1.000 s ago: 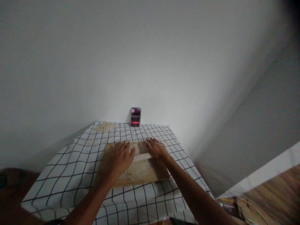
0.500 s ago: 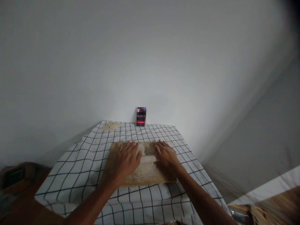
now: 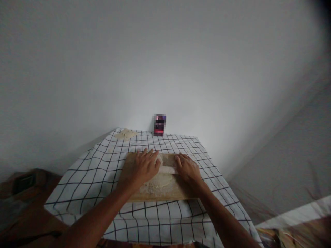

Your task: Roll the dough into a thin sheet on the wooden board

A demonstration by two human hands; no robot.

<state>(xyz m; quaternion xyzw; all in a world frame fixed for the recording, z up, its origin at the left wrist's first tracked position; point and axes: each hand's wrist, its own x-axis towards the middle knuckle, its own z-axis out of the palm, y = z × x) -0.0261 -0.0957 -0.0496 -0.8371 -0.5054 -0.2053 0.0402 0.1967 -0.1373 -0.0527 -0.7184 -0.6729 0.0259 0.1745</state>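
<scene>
A pale, floured rolling pin (image 3: 169, 169) lies crosswise on a wooden board (image 3: 178, 196), with its ends covered by my hands. My left hand (image 3: 146, 166) rests over the pin's left part, fingers stretched forward and spread, thumb pointing right. On the right part lies my right hand (image 3: 188, 168), palm down with fingers extended and closer together. Beneath and in front of the pin is a flat sheet of dough (image 3: 160, 181), with loose flour around it. Neither hand is wrapped round the pin.
The board stands on a table with a white, black-checked cloth (image 3: 160, 215). Flattened dough pieces (image 3: 126, 134) lie at the back left corner. A blurred-out dark upright object (image 3: 159, 125) leans against the wall (image 3: 165, 69). A brown box-like thing (image 3: 28, 182) sits low at left.
Both hands have rolled the pin slightly away from me, showing more dough on the near side. The whole view has shifted a little.
</scene>
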